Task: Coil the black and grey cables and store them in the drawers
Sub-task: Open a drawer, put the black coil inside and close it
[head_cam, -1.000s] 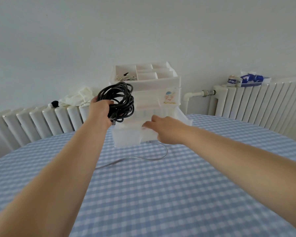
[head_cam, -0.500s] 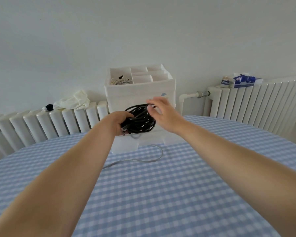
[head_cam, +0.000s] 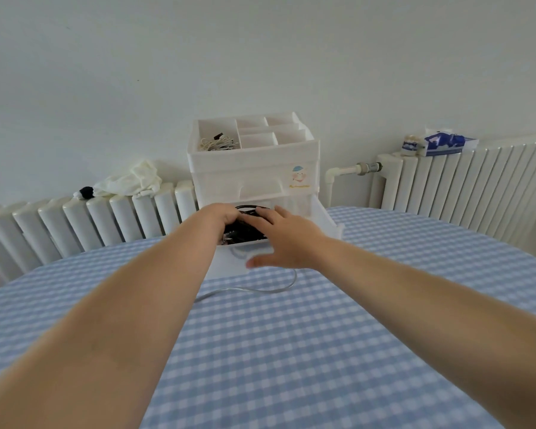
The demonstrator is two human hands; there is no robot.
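A white drawer unit (head_cam: 254, 168) stands at the table's far edge, its bottom drawer (head_cam: 328, 218) pulled out. The coiled black cable (head_cam: 245, 232) lies inside that drawer, mostly hidden by my hands. My left hand (head_cam: 222, 216) still grips the coil from the left. My right hand (head_cam: 279, 239) lies over the coil with straight fingers pressing on it, thumb out over the drawer's front. A grey cable (head_cam: 254, 289) trails loose on the checked cloth in front of the unit.
The round table has a blue-and-white checked cloth (head_cam: 291, 351). White radiators (head_cam: 464, 187) line the wall behind. A white cloth (head_cam: 130, 181) lies on the left radiator, a tissue pack (head_cam: 446, 142) on the right one. A pale cord bundle (head_cam: 217, 143) sits in the top tray.
Both hands have gone down with the black coil, from in front of the unit into the open bottom drawer. My right hand now lies flat on it.
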